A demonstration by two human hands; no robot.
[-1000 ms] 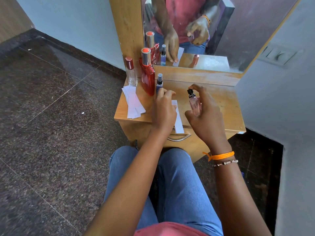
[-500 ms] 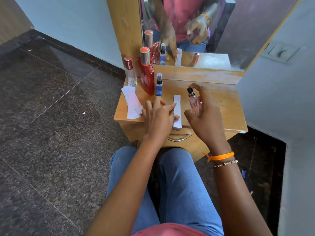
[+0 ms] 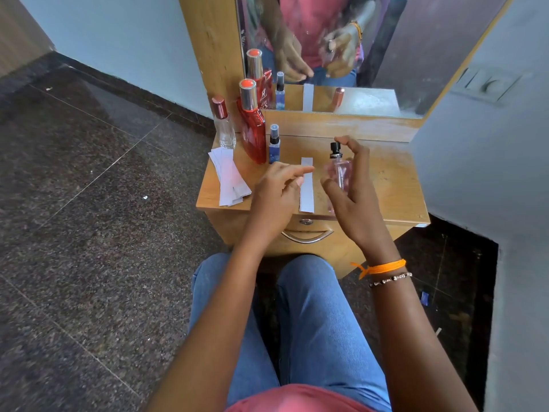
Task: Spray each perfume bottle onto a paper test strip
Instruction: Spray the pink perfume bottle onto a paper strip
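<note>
My right hand (image 3: 353, 200) grips a small pink perfume bottle (image 3: 341, 172) with a black spray nozzle, held upright above the wooden dresser top (image 3: 383, 185); my forefinger arches over the nozzle. One white paper test strip (image 3: 307, 191) lies flat on the top just left of the bottle. My left hand (image 3: 276, 194) hovers beside that strip with fingers stretched toward it, holding nothing. A stack of spare strips (image 3: 228, 176) lies at the left edge.
At the back left stand a clear bottle with a dark red cap (image 3: 223, 126), a tall red bottle with a silver cap (image 3: 252, 129) and a small blue spray bottle (image 3: 274, 145). A mirror (image 3: 341, 55) rises behind. A drawer handle (image 3: 307, 237) sits below my hands.
My left hand came off the test strip and drew slightly left, leaving the strip lying straight on the top. My right hand kept the pink bottle upright in the same place.
</note>
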